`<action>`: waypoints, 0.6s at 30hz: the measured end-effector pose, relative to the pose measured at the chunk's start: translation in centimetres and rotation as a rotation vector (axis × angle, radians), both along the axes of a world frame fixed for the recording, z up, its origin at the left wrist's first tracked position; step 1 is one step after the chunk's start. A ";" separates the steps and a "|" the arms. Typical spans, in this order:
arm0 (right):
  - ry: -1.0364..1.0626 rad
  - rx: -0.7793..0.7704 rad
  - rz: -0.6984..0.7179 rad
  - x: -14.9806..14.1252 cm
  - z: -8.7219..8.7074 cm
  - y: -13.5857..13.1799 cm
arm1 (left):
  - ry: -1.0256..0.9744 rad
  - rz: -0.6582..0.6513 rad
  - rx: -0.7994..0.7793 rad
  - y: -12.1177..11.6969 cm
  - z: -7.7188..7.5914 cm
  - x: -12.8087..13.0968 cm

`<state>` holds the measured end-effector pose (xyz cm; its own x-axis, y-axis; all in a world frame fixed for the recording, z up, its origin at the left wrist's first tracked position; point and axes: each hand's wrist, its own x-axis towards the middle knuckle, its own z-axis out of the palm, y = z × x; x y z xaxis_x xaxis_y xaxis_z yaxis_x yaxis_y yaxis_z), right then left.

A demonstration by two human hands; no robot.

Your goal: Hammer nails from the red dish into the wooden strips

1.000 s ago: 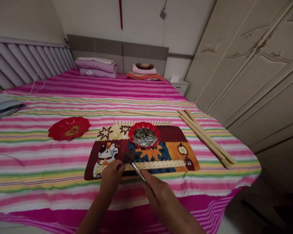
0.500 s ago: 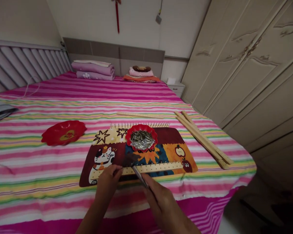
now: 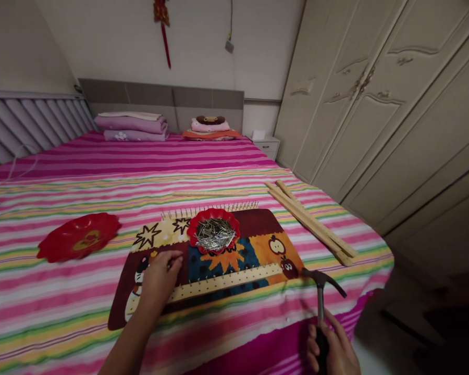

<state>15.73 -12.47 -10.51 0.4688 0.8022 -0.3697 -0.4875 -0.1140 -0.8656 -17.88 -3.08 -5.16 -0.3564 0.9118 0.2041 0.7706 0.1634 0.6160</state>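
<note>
My right hand [image 3: 334, 346] grips a claw hammer [image 3: 321, 299] by its dark handle, head up, to the right of the patterned mat [image 3: 256, 221]. My left hand [image 3: 162, 276] is over the left part of the mat, fingers curled in a pinch; whatever is between them is too small to make out. Beneath and beside it lies a pale wooden strip [image 3: 229, 282] with rows of holes and some nails along it. Beyond the strip, a red scalloped bowl [image 3: 192, 229] holds a heap of nails [image 3: 214, 234].
Behind the bowl, another strip [image 3: 183, 212] bristles with upright nails. Several wooden strips [image 3: 308, 219] lie at the right, with a thin one [image 3: 207, 194] farther back. A red scalloped dish [image 3: 68, 237] sits at the left on the striped bedspread [image 3: 19, 286]. A wardrobe [image 3: 359, 120] stands at the right.
The hammer and my right hand have moved from the strip out to the right, and the hammer is now upright. My left hand has risen off the strip. The view has shifted.
</note>
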 end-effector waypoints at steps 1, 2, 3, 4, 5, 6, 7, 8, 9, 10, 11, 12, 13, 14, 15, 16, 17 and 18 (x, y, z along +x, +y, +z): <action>0.022 -0.011 0.003 0.2 -0.9 -0.2 | 0.060 -0.035 0.019 1.0 0.3 0.3; 0.043 -0.025 0.006 0.4 -1.8 -0.4 | 0.124 -0.068 0.033 2.0 0.5 0.6; 0.062 -0.038 0.011 0.5 -2.4 -0.5 | 0.189 -0.096 0.038 3.0 0.6 0.9; 0.078 -0.048 0.016 0.5 -2.9 -0.6 | 0.253 -0.116 0.028 4.0 0.6 1.2; 0.090 -0.054 0.020 0.5 -3.3 -0.7 | 0.312 -0.125 0.004 4.9 0.6 1.5; 0.097 -0.054 0.022 0.5 -3.4 -0.7 | 0.360 -0.126 -0.026 5.7 0.6 1.8; 0.098 -0.052 0.021 0.5 -3.5 -0.7 | 0.394 -0.121 -0.054 6.5 0.5 2.1; 0.093 -0.049 0.018 0.5 -3.4 -0.7 | 0.420 -0.112 -0.079 7.1 0.5 2.3; 0.084 -0.047 0.013 0.4 -3.3 -0.7 | 0.441 -0.100 -0.103 7.6 0.4 2.6; 0.076 -0.045 0.007 0.4 -3.2 -0.6 | 0.463 -0.088 -0.125 8.0 0.4 2.8; 0.071 -0.045 0.002 0.3 -3.2 -0.6 | 0.489 -0.081 -0.149 8.3 0.4 3.1; 0.069 -0.045 -0.003 0.3 -3.1 -0.5 | 0.521 -0.077 -0.174 8.5 0.5 3.2; 0.071 -0.045 -0.008 0.2 -3.1 -0.5 | 0.554 -0.076 -0.195 8.7 0.6 3.4; 0.075 -0.044 -0.015 0.2 -3.1 -0.5 | 0.579 -0.079 -0.209 8.7 0.7 3.4; 0.079 -0.042 -0.020 0.1 -3.2 -0.5 | 0.589 -0.088 -0.219 8.8 1.0 3.4; 0.080 -0.040 -0.023 0.1 -3.3 -0.5 | 0.586 -0.101 -0.230 8.8 1.2 3.2; 0.077 -0.037 -0.023 0.1 -3.3 -0.5 | 0.572 -0.115 -0.246 8.8 1.5 3.0; 0.073 -0.033 -0.022 0.2 -3.4 -0.4 | 0.554 -0.132 -0.264 8.7 1.9 2.7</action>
